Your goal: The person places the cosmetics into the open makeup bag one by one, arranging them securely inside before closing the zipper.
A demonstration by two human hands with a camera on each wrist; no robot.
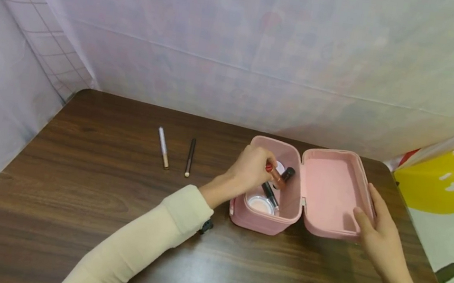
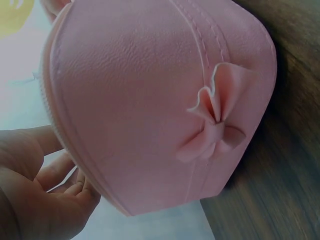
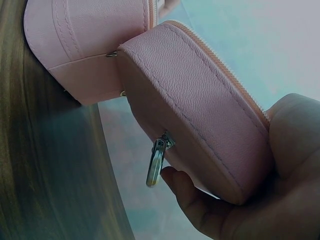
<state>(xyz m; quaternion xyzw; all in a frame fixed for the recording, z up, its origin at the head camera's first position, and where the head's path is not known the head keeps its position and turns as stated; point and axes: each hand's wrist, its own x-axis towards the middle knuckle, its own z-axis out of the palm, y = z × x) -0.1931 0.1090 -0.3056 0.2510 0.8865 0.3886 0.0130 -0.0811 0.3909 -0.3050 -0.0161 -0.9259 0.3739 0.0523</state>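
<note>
A pink cosmetic case (image 1: pixel 261 222) stands unzipped on the table, its lid (image 1: pixel 329 193) swung out to the right. Reaching over the rim, my left hand (image 1: pixel 251 166) pinches a copper-red lipstick tube (image 1: pixel 277 178) inside the case. Around it lie a dark tube (image 1: pixel 269 194), a black-capped item (image 1: pixel 288 174) and a round pale compact (image 1: pixel 260 205). My right hand (image 1: pixel 382 236) grips the lid's outer edge, thumb on the inside. In the left wrist view, the case wall with its bow (image 2: pixel 215 131) hides the fingertips. The right wrist view shows the lid's metal handle (image 3: pixel 157 162).
On the brown wooden table (image 1: pixel 87 190), left of the case, lie a white-and-gold pen-like stick (image 1: pixel 163 148) and a dark slim brush-like stick (image 1: pixel 190 158). A pale curtain (image 1: pixel 221 54) hangs behind the table's back edge.
</note>
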